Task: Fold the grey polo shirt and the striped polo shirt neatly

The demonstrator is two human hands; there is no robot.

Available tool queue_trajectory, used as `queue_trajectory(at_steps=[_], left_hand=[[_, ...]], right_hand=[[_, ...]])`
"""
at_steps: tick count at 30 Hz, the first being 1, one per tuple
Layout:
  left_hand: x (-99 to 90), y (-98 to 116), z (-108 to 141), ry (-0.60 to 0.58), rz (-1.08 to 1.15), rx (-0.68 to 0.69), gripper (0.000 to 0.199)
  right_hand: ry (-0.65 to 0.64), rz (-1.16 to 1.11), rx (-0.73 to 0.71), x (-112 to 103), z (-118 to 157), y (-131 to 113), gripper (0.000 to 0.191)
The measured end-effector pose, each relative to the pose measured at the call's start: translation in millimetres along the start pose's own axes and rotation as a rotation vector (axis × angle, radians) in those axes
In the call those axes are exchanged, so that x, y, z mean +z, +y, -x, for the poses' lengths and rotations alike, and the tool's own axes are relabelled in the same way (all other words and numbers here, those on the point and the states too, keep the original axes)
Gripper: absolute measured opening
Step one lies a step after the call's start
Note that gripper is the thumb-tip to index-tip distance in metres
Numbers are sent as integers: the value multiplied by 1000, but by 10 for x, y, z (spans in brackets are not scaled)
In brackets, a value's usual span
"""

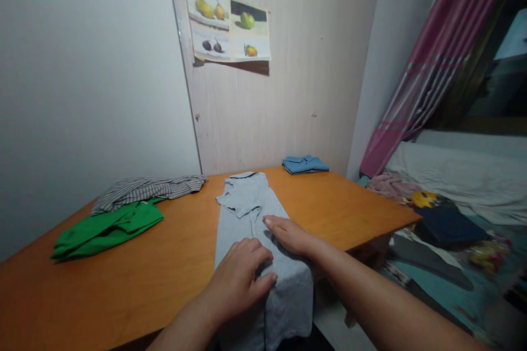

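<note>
Soft matt grey cloth shirt (259, 241) spread on smooth, faintly glossy orange wood table (123, 279). Left of shirt, bright green cloth (109, 227), matt, and striped woven cloth (144, 189). Beyond shirt, pale wood-grain panel (288, 93).

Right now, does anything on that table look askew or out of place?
The grey shirt under the left hand and right hand hangs over the front edge of the table, folded narrow with a sleeve turned in. The fruit poster on the wall curls away at its lower edge.
</note>
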State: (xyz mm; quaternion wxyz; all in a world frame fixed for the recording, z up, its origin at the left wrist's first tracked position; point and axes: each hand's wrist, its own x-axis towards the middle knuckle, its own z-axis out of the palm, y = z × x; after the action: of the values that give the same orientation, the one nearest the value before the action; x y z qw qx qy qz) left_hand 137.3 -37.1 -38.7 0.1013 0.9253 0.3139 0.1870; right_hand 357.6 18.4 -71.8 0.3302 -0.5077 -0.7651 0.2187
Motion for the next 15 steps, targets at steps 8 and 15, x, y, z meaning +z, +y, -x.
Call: queue_trajectory(at_steps=[8, 15], left_hand=[[135, -111, 108, 6, 155, 15, 16], [139, -148, 115, 1, 253, -38, 11]], right_hand=[[-73, 166, 10, -3, 48, -90, 53], [-139, 322, 4, -62, 117, -308, 53]])
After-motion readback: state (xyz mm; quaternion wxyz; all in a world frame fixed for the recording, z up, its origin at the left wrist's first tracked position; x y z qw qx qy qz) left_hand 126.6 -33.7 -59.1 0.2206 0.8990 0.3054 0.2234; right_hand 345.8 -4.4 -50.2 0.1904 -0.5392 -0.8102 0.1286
